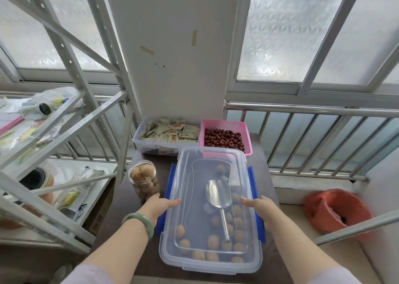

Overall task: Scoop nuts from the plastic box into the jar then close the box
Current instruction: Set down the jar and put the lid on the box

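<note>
Plastic box (210,260) on the dark surface (121,214), lid (212,171) on; left hand (158,207) and right hand (262,207) press its edges, fingers extended. Filled jar (144,181) stands just left.

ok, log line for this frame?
phase: closing | lid: on box | left hand, right hand: on lid edges | blue latches: open | jar: filled

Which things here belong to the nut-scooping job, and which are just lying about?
Job: plastic box, its lid, blue latches, metal scoop, nuts, jar, left hand, right hand.

Lying about: packet tub, pink basket of red fruit, orange bin, shelf clutter.
</note>
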A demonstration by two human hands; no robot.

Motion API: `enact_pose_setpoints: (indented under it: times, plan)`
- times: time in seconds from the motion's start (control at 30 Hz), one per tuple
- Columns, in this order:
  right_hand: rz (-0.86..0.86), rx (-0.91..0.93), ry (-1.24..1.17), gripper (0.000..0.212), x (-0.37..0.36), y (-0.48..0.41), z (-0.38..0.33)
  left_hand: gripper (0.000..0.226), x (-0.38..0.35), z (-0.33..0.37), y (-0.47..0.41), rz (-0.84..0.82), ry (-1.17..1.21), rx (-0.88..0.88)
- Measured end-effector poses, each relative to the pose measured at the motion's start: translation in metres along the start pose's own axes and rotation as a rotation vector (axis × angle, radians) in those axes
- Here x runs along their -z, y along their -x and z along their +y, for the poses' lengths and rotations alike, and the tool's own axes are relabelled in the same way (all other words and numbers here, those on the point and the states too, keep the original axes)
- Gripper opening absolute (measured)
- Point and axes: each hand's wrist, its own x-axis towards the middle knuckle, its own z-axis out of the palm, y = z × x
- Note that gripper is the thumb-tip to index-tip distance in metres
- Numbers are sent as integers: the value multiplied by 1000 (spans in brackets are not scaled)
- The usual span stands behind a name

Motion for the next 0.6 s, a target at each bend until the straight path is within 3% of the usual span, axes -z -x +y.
enact_pose_setpoints:
  times: [0.07, 0.17, 0.23, 0.6]
  plan:
    - [-6, 39, -2, 92, -2, 0, -1, 117, 1, 0, -4, -19, -9, -20]
    - [0, 119, 48, 55, -7, 3, -1, 63, -1, 6, 6, -23, -59, -53]
    - [20, 167, 73, 43, -9, 7, -3, 47, -5, 8, 9, -7, -88, -95]
    - [123, 235, 128, 33, -18, 13, -1, 47, -14, 11, 17, 61, -437, -219]
